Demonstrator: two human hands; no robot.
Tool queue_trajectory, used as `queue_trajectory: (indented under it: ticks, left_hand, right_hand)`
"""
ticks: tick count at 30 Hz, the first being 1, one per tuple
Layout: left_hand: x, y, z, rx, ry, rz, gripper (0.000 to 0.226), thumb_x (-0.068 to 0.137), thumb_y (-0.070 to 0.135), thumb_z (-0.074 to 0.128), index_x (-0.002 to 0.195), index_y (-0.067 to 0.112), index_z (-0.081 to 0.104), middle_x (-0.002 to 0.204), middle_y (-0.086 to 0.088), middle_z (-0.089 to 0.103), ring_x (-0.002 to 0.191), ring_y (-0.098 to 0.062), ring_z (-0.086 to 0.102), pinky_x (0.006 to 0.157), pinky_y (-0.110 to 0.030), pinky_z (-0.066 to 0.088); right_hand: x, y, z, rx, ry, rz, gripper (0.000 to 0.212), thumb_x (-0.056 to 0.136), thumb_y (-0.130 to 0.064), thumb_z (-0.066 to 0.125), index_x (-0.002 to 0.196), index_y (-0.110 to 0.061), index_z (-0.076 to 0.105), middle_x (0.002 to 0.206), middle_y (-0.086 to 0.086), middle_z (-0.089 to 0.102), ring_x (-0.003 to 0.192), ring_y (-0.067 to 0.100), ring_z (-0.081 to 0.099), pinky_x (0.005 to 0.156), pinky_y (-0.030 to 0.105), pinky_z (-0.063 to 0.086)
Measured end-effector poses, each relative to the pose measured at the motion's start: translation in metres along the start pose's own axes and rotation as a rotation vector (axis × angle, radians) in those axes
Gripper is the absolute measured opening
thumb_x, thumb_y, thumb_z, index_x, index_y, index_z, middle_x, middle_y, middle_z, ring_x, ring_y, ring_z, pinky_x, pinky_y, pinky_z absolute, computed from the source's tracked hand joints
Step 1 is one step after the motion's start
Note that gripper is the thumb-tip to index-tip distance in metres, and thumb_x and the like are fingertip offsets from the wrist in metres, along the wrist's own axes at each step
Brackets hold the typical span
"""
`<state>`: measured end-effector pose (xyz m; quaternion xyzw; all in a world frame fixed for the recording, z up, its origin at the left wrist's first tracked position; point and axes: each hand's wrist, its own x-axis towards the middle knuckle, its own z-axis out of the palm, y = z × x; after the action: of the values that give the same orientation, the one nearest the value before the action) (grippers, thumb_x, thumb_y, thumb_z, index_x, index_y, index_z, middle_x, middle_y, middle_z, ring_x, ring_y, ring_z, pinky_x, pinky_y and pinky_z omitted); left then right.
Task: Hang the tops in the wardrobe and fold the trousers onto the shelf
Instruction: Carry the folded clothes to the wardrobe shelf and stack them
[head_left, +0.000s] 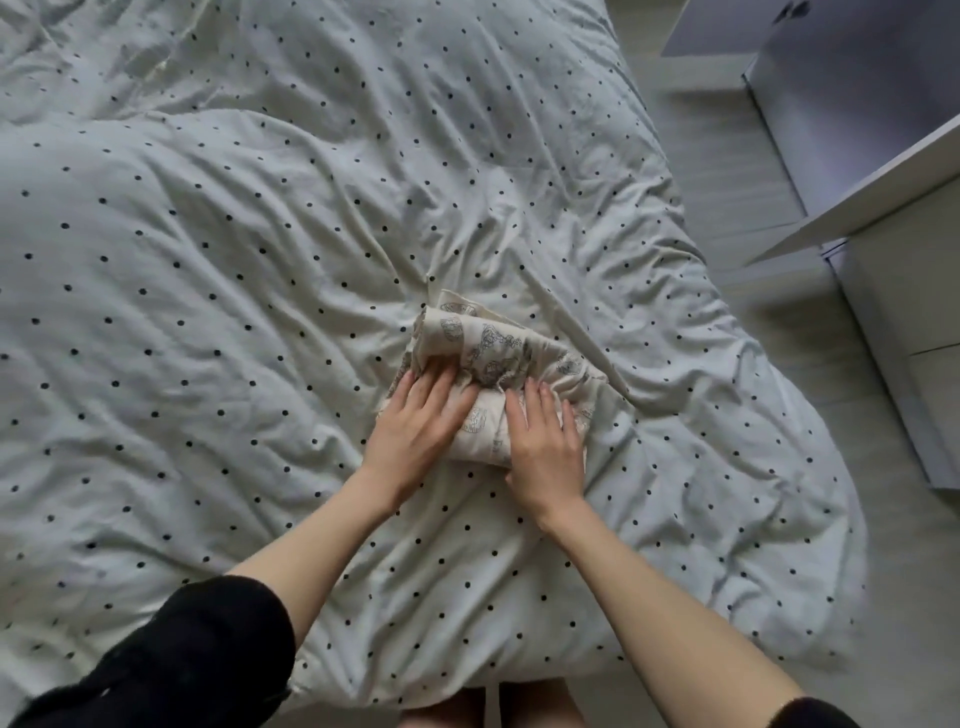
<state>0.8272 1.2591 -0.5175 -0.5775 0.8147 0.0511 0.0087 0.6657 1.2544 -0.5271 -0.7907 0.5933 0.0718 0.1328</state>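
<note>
Fingers (441, 382) flat atop folded trousers (498, 358)

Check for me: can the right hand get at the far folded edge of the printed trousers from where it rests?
Probably yes. The right hand lies flat on the printed trousers, nothing covers the far edge, and the left hand presses the other side.

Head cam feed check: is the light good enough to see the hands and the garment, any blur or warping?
Head view: soft, even, dim daylight with no glare; left hand, right hand and printed trousers read fairly sharp; wide-angle bending curves the duvet edges; the white furniture at top right is blurred.
</note>
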Motion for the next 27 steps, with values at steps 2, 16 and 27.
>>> queue_trajectory:
  ticks: [2,16,27]
  left_hand:
    - [-0.006,0.013,-0.01,-0.086,-0.005,-0.074,0.042,0.086,0.0,0.043,0.124,0.003,0.059,0.129,-0.026,0.054,0.119,-0.041,0.053,0.095,-0.055,0.045]
    - [0.079,0.202,-0.146,-0.103,0.229,0.151,0.049,0.076,-0.001,0.04,0.119,0.004,0.062,0.129,-0.026,0.054,0.119,-0.042,0.053,0.098,-0.058,0.041]
    - [0.19,0.477,-0.209,-0.111,0.333,0.286,0.052,0.081,0.004,0.033,0.127,-0.001,0.055,0.131,-0.026,0.052,0.118,-0.043,0.053,0.093,-0.055,0.047]
  right_hand:
    - [-0.001,0.007,-0.018,0.049,0.008,-0.056,0.068,0.078,0.006,0.06,0.141,-0.007,0.039,0.149,0.018,0.035,0.139,0.032,0.031,0.115,0.045,0.023]
    - [-0.105,0.193,-0.183,0.009,0.503,0.007,0.052,0.053,0.009,0.066,0.103,-0.004,0.069,0.103,0.015,0.069,0.094,0.031,0.068,0.078,0.041,0.057]
    - [-0.206,0.471,-0.265,-0.097,0.716,0.045,0.049,0.055,0.005,0.065,0.103,-0.005,0.07,0.103,0.014,0.07,0.093,0.029,0.069,0.078,0.037,0.057]
